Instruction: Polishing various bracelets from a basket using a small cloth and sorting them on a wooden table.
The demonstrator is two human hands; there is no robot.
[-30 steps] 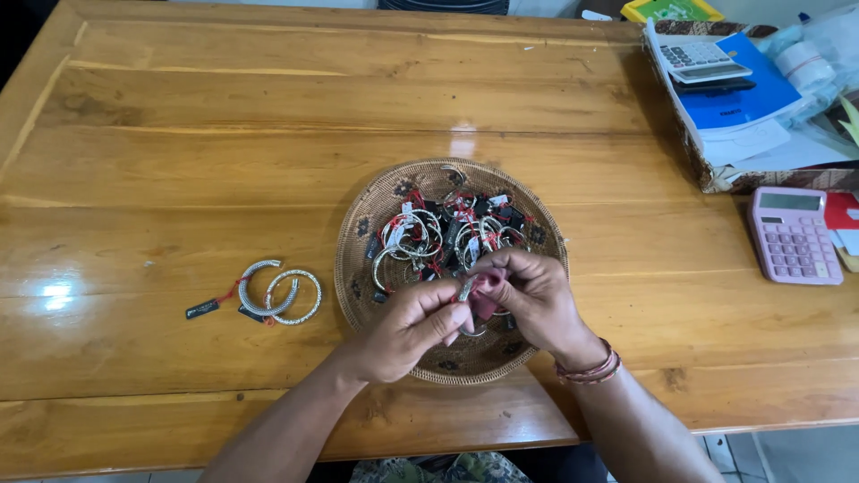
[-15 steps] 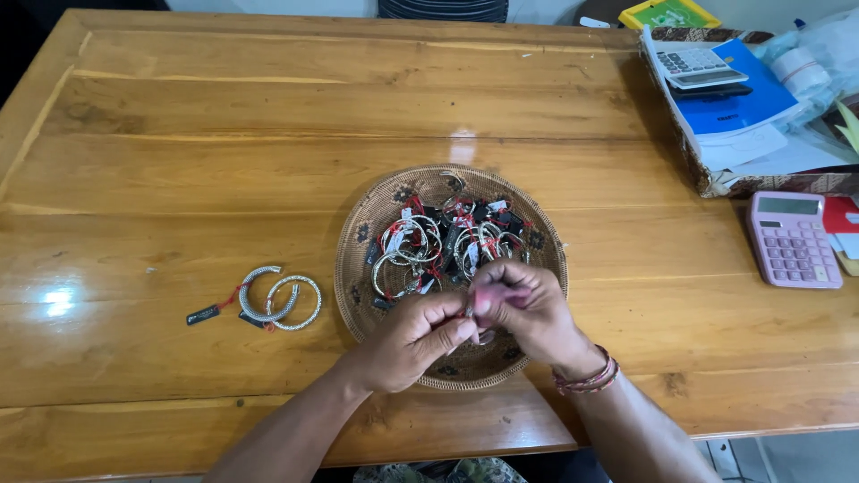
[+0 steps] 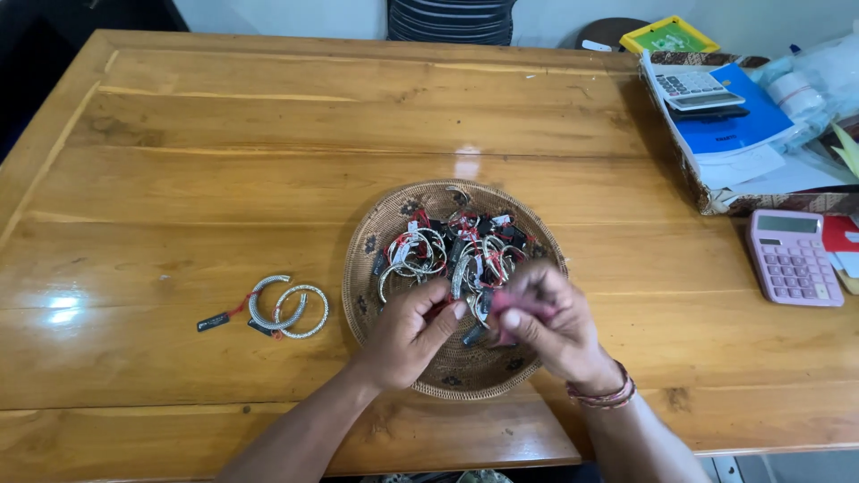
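- The wooden table takes up nearly the whole view, its planks glossy with window glare.
- At the far right corner sits a woven tray holding a blue folder, loose white papers and a grey calculator; its right end runs off the frame, and clear plastic bags there are hard to sort out.
- Near the front edge stands a round woven basket, shallow and patterned. In it lies a tangle of silver bangles with red threads and small black tags, too jumbled to count.
- The right hand hovers over the basket's near half, fingers pinched shut on a small pink cloth; beaded bracelets circle that wrist.
- The left hand is just beside it, fingers curled, thumb and forefinger reaching to the same spot. A bangle seems to sit between the two hands, but the fingers hide it, so I cannot tell what the left hand actually grips.
- A pink calculator lies right of the basket, well apart.
- Two silver bangles on the table, left of the basket, touch each other, with a black tag on red thread.
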